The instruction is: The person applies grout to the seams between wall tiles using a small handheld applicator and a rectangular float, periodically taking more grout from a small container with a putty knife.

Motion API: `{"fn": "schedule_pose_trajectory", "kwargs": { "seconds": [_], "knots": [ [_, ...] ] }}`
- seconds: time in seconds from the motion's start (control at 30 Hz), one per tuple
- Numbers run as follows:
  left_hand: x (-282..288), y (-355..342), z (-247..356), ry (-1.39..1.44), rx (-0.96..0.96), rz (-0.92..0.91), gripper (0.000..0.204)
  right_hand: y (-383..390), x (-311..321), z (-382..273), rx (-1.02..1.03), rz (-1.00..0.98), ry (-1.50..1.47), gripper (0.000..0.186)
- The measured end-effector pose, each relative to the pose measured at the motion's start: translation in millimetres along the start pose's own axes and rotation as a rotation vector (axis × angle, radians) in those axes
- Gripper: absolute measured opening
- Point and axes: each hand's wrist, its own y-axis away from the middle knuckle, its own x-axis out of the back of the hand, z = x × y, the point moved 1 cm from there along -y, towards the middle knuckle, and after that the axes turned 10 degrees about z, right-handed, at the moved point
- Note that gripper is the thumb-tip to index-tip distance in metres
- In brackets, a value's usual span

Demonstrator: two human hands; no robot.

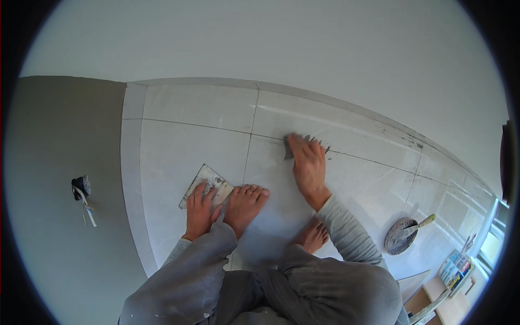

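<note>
On the pale floor tiles [189,141], my right hand [309,165] is closed round a small dark grey flat scraper [287,148], pressed down over the joint between two tiles. Ragged streaks of dark grey paste [327,149] lie beside its fingers. Further left, my left hand [200,214] has its fingers bent over a rectangular plate [208,174] smeared with white and grey, held low beside my bare left foot [246,206]. The plate's underside and the grip on it are partly hidden by my fingers.
A round dark bowl [395,245] with a green-handled trowel [426,220] in it stands at right. Beyond it is an open box [433,303] with a printed packet [454,269]. Wires [85,203] stick out of the grey wall at left. A pale skirting [203,82] borders the floor.
</note>
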Motion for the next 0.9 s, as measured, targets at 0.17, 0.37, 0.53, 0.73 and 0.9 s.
{"fn": "schedule_pose_trajectory", "kwargs": {
  "seconds": [0.17,0.37,0.53,0.73,0.9],
  "knots": [
    [-3.0,4.4,1.3,0.020,0.034,0.014,0.054,19.8,-9.9,-3.9,0.199,0.014,0.000,0.050],
    [-3.9,7.0,1.2,0.038,0.077,0.056,0.054,-15.6,-9.0,1.8,0.143,-0.041,0.035,0.046],
    [-8.7,19.8,0.1,0.057,0.146,0.093,0.054,5.4,-14.7,-11.4,0.246,-0.126,-0.057,0.051],
    [-9.3,23.9,-3.1,0.076,0.209,0.124,0.053,-24.9,-38.5,-10.1,0.344,-0.051,0.011,0.042],
    [0.2,28.2,-14.2,0.065,0.275,0.171,0.050,-13.3,-37.0,-32.3,0.288,-0.192,-0.173,0.049]
  ]
}}
